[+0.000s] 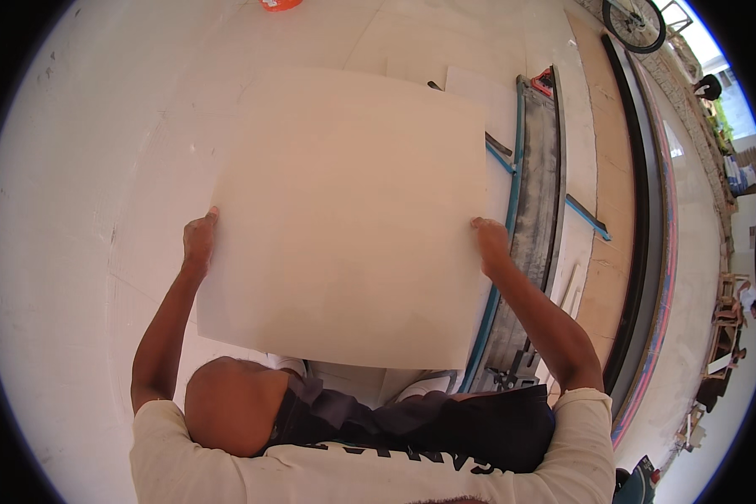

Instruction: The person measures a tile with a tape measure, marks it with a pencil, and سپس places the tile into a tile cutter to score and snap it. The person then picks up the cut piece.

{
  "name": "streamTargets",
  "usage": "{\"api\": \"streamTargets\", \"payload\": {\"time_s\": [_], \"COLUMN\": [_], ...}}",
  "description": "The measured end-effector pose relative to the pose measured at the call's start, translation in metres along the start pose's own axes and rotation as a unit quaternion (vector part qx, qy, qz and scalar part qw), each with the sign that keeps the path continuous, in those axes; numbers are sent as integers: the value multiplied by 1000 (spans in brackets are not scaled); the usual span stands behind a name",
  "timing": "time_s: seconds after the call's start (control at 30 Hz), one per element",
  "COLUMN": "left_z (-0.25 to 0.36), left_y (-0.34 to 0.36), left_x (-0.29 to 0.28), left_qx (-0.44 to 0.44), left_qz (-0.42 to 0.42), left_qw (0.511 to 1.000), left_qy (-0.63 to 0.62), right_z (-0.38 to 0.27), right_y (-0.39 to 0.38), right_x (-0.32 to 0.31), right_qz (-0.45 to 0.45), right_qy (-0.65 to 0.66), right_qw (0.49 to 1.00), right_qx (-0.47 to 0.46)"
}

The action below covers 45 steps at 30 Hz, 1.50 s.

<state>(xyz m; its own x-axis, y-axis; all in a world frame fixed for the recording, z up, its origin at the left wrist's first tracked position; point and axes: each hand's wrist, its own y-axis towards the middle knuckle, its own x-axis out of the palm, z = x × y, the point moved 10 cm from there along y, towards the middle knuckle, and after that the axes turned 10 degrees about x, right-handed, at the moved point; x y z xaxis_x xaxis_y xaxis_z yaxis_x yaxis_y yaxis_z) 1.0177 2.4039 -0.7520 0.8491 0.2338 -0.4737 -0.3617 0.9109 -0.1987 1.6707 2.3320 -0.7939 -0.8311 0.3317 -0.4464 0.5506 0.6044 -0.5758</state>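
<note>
A large, square, pale beige tile (336, 218) is held in front of me, its face turned up toward the head view. My left hand (199, 240) grips its left edge, thumb on the face and the other fingers out of sight behind. On the right edge, my right hand (490, 242) holds it the same way, with the fingers mostly hidden. Just right of the tile lies a long metal tile cutter (536, 202) with blue side rails, running away from me. The tile covers part of that cutter's blue support arms (500, 151).
A red object (543, 82) sits at the cutter's far end. Farther right are a brown board strip (611, 193) and a long black bar (638, 210). An orange bucket-like thing (280, 3) and a bicycle wheel (634, 23) appear at the far side. My bent knee (233, 405) is close below the tile.
</note>
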Motion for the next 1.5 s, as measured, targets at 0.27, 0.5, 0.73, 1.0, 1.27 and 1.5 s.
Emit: {"api": "streamTargets", "payload": {"time_s": [0.27,0.5,0.73,1.0,1.27,1.5], "left_z": [-73,-120,-141,-149,-167,-189], "left_y": [23,46,72,85,87,97], "left_x": [-67,-109,-129,-131,-133,-127], "left_qx": [-39,-72,-49,-40,-78,-103], "left_qz": [20,72,99,86,89,74], "left_qw": [999,995,994,995,993,990], "left_qy": [-29,-15,13,2,28,65], "right_z": [-50,-57,-62,-63,-53,-47], "right_y": [-14,20,15,-3,2,1], "right_x": [110,199,233,253,264,269], "right_qz": [-117,-73,-115,-113,-93,-90], "right_qy": [-91,-325,-129,-20,-59,-90], "right_qw": [986,904,978,993,994,992], "right_qx": [-75,-269,-116,-16,-28,22]}}
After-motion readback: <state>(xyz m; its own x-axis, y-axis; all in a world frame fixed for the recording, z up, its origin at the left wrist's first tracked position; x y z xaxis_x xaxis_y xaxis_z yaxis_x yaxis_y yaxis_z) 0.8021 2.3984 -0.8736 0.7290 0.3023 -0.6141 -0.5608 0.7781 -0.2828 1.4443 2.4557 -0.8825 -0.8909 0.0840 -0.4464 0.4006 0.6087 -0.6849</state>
